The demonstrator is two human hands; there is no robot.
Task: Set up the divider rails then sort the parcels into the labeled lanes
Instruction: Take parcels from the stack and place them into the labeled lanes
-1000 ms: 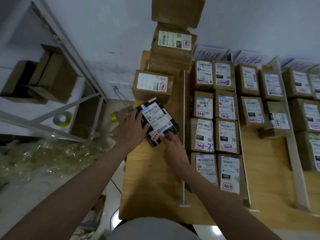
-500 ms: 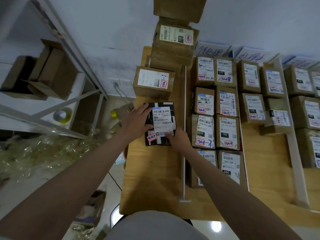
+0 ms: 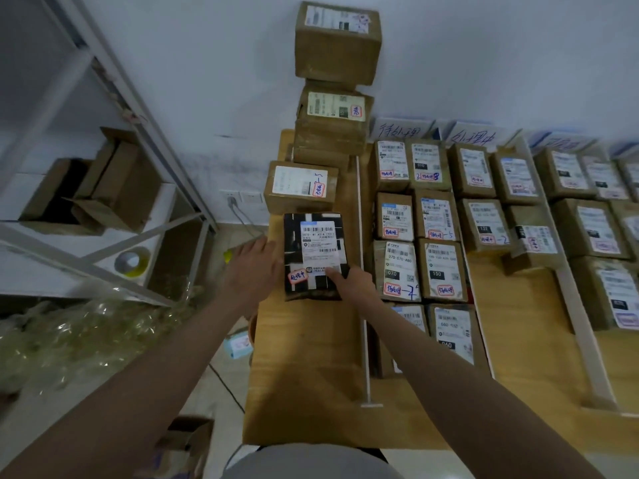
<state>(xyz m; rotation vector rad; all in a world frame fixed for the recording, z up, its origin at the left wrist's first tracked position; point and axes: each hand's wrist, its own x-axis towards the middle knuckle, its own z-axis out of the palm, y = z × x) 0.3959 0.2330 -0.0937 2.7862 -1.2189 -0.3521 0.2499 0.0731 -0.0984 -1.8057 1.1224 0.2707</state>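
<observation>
black-and-white patterned parcel (image 3: 315, 255) lies flat on the wooden table (image 3: 311, 357), just left of the thin white divider rail (image 3: 362, 271) and just in front of a brown cardboard box (image 3: 300, 185). the left hand (image 3: 251, 262) rests flat against its left edge, fingers together; the right hand (image 3: 352, 281) presses fingertips on its near right corner, not wrapped around it. both rails look set, the second, wider white rail (image 3: 570, 305) lying well right of the first. most brown parcels right of the thin rail already sit in rows, so the sorting seems well along. left of the rail, the patterned parcel and a stack of brown boxes (image 3: 333, 126) appear unsorted. readable writing: "070" and "150" on labels right of the rail.
</observation>
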